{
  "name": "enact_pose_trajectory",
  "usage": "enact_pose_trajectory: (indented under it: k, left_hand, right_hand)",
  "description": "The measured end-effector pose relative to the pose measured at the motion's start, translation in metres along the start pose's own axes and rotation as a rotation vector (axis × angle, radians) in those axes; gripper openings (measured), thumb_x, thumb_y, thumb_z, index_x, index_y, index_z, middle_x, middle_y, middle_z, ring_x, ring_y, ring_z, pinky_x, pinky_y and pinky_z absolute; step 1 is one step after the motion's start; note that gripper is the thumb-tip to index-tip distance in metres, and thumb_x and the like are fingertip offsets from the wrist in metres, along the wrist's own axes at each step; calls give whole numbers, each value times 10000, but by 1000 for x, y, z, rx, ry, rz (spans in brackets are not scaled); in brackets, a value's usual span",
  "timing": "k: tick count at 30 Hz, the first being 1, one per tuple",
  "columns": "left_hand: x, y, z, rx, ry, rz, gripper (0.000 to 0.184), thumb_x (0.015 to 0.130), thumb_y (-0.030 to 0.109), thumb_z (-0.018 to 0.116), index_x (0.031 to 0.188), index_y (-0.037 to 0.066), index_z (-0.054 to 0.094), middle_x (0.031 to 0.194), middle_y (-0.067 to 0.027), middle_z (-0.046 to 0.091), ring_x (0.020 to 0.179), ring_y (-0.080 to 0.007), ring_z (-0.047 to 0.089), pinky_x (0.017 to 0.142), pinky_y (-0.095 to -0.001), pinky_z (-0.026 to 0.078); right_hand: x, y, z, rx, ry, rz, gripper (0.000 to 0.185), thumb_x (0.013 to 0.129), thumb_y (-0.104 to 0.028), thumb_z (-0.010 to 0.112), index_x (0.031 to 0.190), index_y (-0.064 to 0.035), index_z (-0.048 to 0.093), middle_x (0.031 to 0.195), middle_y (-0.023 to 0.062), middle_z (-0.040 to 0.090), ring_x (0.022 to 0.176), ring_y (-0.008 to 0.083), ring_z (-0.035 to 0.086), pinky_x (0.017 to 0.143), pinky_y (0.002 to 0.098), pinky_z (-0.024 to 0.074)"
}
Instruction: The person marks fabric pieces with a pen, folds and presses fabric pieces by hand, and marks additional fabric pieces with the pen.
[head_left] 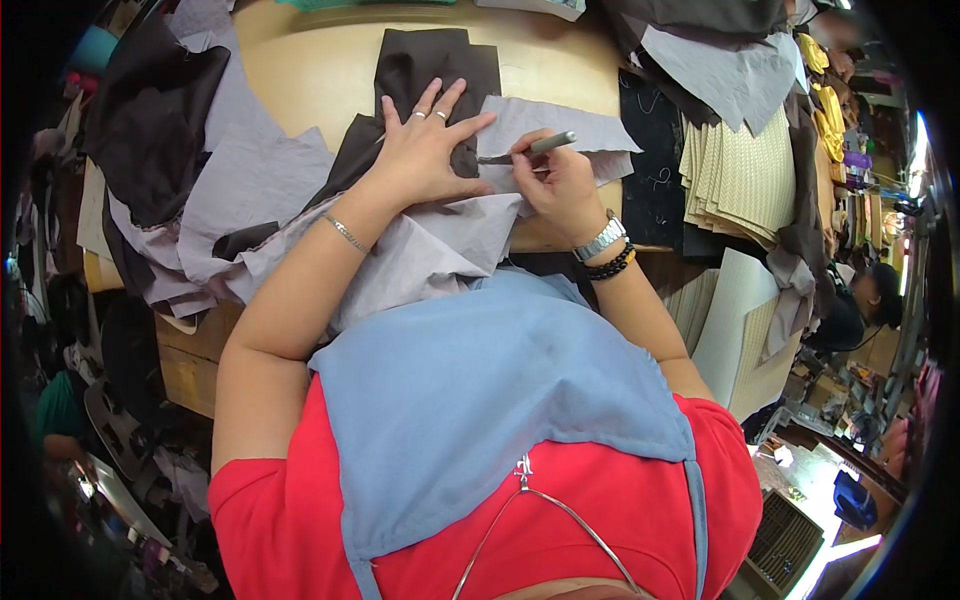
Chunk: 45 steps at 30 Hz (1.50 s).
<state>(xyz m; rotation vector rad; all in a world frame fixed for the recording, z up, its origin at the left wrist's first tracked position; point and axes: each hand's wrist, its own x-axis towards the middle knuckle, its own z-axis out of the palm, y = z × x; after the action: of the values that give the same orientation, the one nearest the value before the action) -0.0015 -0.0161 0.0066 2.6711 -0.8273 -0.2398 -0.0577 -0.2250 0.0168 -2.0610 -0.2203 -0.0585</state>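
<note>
My left hand (432, 150) lies flat with fingers spread on a dark brown fabric piece (425, 60), pressing it to the table. In my right hand (562, 190) is a grey pen (552, 143), its tip pointing left to the dark fabric's right edge. Whether the tip touches the cloth I cannot tell. Under and beside the pen lies a light grey fabric piece (590, 135), running out to the right. More light grey cloth (430, 245) is bunched below my hands, hanging over the table's near edge.
Dark and grey cloth (150, 130) is heaped at the left. At the right are a stack of cream patterned sheets (745, 180) and a grey fabric piece (725, 75) on dark cloth. The wooden table (300, 60) curves behind. Another person (860, 300) is at the far right.
</note>
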Motion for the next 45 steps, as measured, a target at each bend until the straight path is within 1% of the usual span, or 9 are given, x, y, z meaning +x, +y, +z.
enact_pose_trajectory:
  k: [5,8,20,23,26,29,33,37,45]
  left_hand:
    - [0,0,1,-4,5,5,921,624,653,780,1445,395,453,1625,-96,190,1499,-354,135,1075,-776,96]
    - [0,0,1,-6,5,4,917,628,653,779,1445,395,452,1623,-97,195,1499,-355,136,1072,-778,104]
    - [0,0,0,12,10,9,915,631,651,780,1445,387,454,1620,-98,203,1497,-360,141,1067,-784,118]
    - [0,0,0,14,5,6,917,628,654,780,1443,387,456,1620,-100,205,1496,-360,143,1069,-783,117]
    - [0,0,0,8,6,7,920,625,660,778,1442,385,459,1619,-101,206,1495,-360,146,1070,-781,115]
    - [0,0,1,3,10,8,923,622,665,777,1442,384,460,1620,-100,205,1495,-361,147,1070,-782,113]
    - [-1,0,2,0,12,13,925,622,664,777,1444,383,459,1621,-100,202,1497,-360,141,1070,-781,109]
    - [1,0,1,5,4,9,929,619,668,774,1444,382,458,1622,-105,199,1499,-360,134,1071,-780,108]
    - [0,-1,2,-19,34,24,942,598,696,758,1434,353,490,1608,-147,231,1494,-363,163,1078,-768,96]
  right_hand:
    - [0,-3,-4,116,-13,-18,149,886,-19,649,1029,-12,609,897,81,692,763,156,696,681,301,578]
    - [1,-8,0,61,-57,-34,125,924,-43,634,1034,7,601,904,36,666,787,80,653,680,226,557]
    - [3,-5,2,-93,-26,-66,110,897,-48,653,992,-3,621,768,53,658,688,87,643,621,244,527]
    - [3,-13,-4,-99,2,-7,93,850,-34,651,936,-33,614,702,113,628,616,157,643,596,300,520]
    - [1,-7,-3,-149,50,-85,76,848,-39,654,911,-37,611,685,102,616,591,151,624,589,286,515]
    - [1,7,-22,-273,140,54,78,839,-39,665,898,-42,614,672,85,606,580,138,615,576,279,510]
    - [-1,3,-33,-23,184,18,68,865,-41,665,913,-23,621,710,24,631,616,83,608,577,239,503]
    - [-3,-15,-18,26,42,53,92,877,-44,666,953,-15,625,763,26,658,694,68,636,607,220,509]
    - [2,-11,0,-13,-42,-35,121,865,-38,661,979,-28,622,776,85,681,692,147,681,618,278,541]
